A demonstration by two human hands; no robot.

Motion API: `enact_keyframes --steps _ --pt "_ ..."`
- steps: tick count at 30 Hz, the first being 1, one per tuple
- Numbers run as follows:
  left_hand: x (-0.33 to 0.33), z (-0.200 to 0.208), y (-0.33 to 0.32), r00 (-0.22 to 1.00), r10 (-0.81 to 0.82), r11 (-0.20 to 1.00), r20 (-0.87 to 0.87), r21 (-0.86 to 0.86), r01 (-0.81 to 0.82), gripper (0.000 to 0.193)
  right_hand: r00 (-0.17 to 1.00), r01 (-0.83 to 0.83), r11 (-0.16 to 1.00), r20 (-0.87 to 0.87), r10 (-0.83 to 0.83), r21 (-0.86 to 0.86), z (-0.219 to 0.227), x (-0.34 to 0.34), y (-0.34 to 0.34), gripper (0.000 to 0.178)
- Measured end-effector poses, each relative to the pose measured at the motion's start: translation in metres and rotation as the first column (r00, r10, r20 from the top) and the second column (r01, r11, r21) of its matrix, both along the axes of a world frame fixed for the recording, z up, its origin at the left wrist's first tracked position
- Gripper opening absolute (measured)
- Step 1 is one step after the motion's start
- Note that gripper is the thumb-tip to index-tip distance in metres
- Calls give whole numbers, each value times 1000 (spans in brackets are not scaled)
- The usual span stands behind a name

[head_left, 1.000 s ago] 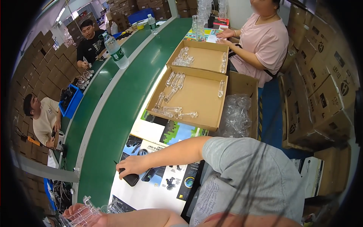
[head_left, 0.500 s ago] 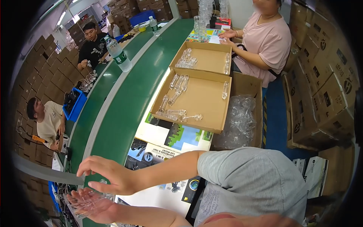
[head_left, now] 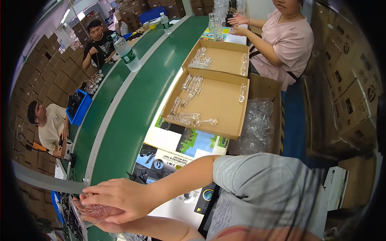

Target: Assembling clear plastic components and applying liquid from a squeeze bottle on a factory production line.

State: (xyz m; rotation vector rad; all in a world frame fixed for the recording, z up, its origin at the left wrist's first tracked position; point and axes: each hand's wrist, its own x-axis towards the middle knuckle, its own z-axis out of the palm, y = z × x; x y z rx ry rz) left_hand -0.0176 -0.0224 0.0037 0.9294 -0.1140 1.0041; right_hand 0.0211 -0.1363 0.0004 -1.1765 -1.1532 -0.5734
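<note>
My left hand (head_left: 105, 225) is palm up at the lower left, with a clear plastic piece (head_left: 80, 215) with straight edges resting across its palm and fingers. My right hand (head_left: 120, 197) lies over it from above, fingers bent across the plastic and thumb against my left palm, so the piece is clasped between both hands. Its full shape is hidden by my fingers. More clear plastic pieces (head_left: 130, 236) show beneath my left forearm. Just beyond my hands runs the green conveyor belt (head_left: 116, 148).
A cardboard tray (head_left: 217, 100) with several clear tubes stands beside a second tray (head_left: 229, 54). A box of clear bags (head_left: 257, 120) is at right. Printed packaging (head_left: 181, 156) lies under my right arm. A metal bar (head_left: 52, 182) crosses near my hands. Co-workers sit along the belt.
My right hand has come down from above the left palm and closed over the clear plastic piece. The co-worker at upper right has raised both hands.
</note>
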Motion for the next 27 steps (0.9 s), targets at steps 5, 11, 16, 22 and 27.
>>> enact_keyframes --steps 5,11,16,22,27 --pt "0 -1 0 1000 5 1000 -22 8 -5 48 999 -28 1000 -19 28 9 1 -3 -2 56" --pt "0 -2 -4 999 11 1000 -46 15 -10 49 1000 11 998 7 -11 56 7 -5 -8 48" --pt "-3 -4 4 995 63 998 -77 35 -60 49 1000 8 998 19 -9 68 4 -5 1 48" --pt "0 -7 6 996 -62 998 -62 15 63 49 999 41 995 30 -43 86 7 -5 -7 48" --pt "-1 18 -28 988 113 986 -109 -110 -125 51 999 -39 998 -18 40 58 5 -7 -2 48"
